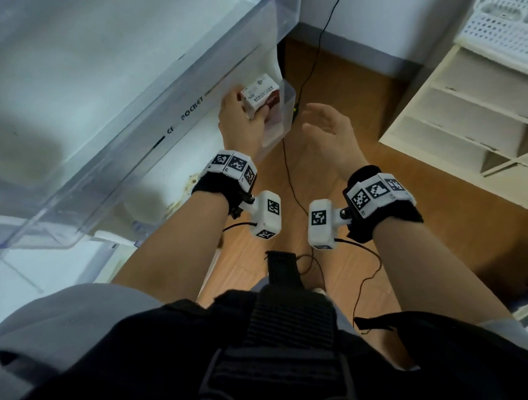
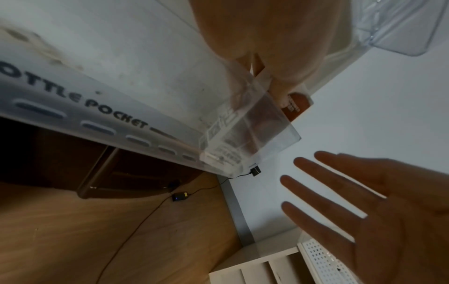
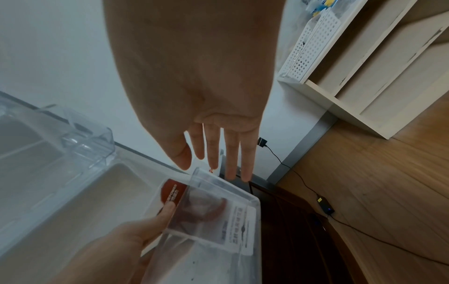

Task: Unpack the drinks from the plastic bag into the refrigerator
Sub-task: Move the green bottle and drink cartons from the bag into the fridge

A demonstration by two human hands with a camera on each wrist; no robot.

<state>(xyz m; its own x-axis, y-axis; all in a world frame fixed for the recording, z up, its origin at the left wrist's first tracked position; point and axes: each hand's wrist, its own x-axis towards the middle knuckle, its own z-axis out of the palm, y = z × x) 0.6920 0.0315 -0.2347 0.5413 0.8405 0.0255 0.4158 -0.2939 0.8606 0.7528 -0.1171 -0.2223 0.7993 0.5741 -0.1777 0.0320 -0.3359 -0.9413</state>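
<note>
Carton (image 1: 260,93), centre frame, gripped by left hand (image 1: 239,117) fingers (image 1: 261,113), drops into door pocket (image 1: 288,109); right hand (image 1: 326,128) spread wide, empty.

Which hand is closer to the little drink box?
Left. The left hand grips the drink box and lowers it into the clear door pocket. The right hand hovers open just beside that pocket, touching nothing.

Drink carton (image 1: 260,93) in door pocket (image 1: 280,133), shelf unit (image 1: 463,115) rightward
</note>
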